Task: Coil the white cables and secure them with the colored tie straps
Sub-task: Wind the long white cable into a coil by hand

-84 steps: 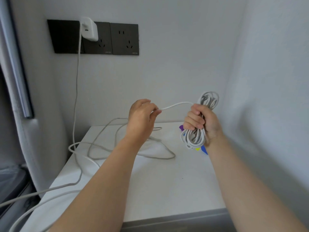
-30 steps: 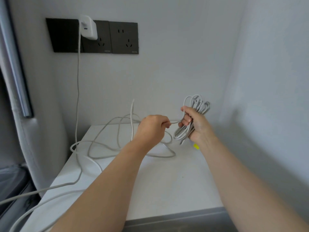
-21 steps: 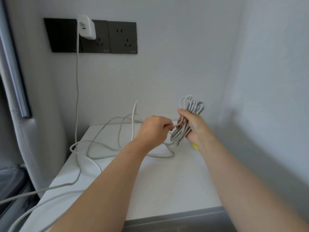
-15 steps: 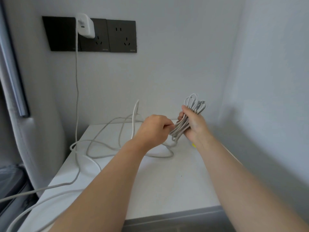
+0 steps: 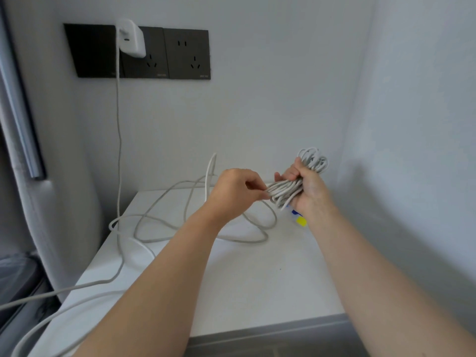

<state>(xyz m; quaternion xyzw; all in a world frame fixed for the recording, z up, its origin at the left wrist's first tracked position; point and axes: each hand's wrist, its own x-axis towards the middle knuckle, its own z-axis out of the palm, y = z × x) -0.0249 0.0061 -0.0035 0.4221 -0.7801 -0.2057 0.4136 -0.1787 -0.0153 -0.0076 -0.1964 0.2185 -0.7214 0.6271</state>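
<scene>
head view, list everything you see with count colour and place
cable coil: one, white, held above table's far right
loose cable: count unclear, white, looped on table's left, running to charger
tie straps: at least two, blue and yellow, on table behind right wrist
charger: one, white, plugged in wall plate
wall plates: three, black, back wall
table: one, white, in corner
left hand: one, pinches coil's lower end
right hand: one, grips coil's middle

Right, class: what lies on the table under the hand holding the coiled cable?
Beneath the right hand, which holds the coiled cable, a yellow tie strap and part of a blue tie strap show on the table. The wrist covers the rest of them.
</scene>
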